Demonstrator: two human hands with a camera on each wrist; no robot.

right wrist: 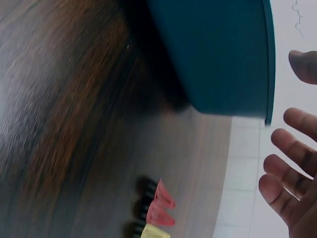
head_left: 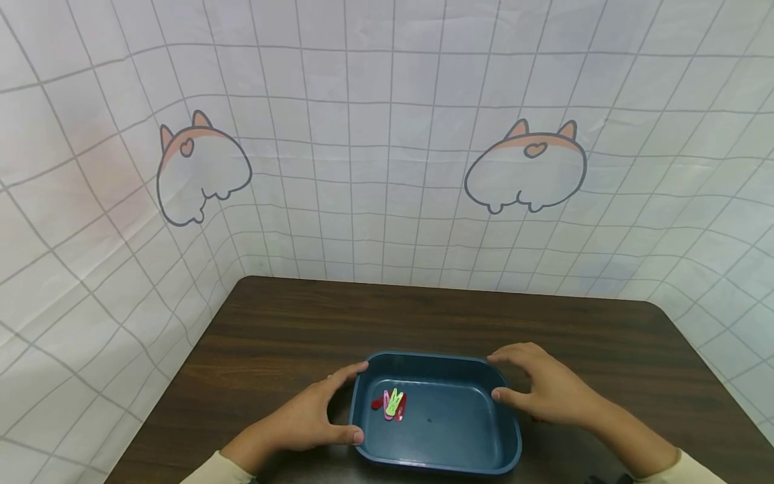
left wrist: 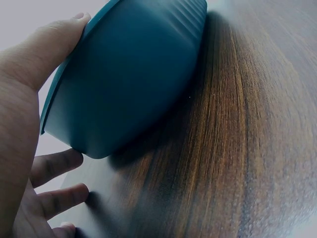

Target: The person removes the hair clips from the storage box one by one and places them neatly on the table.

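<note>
A blue plastic tray [head_left: 444, 430] stands on the table with several small snap hair clips, red, pink and yellow-green [head_left: 393, 405], in its left part. My left hand [head_left: 305, 413] spans the tray's left side, its thumb at the rim near the front corner and a fingertip at the back corner. In the left wrist view, the thumb [left wrist: 54, 42] lies along the rim and the other fingers spread below. My right hand [head_left: 553, 386] hovers at the tray's right side, fingers loosely bent and holding nothing; the right wrist view shows its fingertips apart from the rim.
Small red clip-like pieces [right wrist: 161, 206] and a yellow one [right wrist: 154, 231] lie on the dark wooden table [head_left: 290, 323] by the right hand, mostly hidden under it in the head view. A white gridded curtain [head_left: 387, 168] with cartoon prints surrounds the table's back and sides.
</note>
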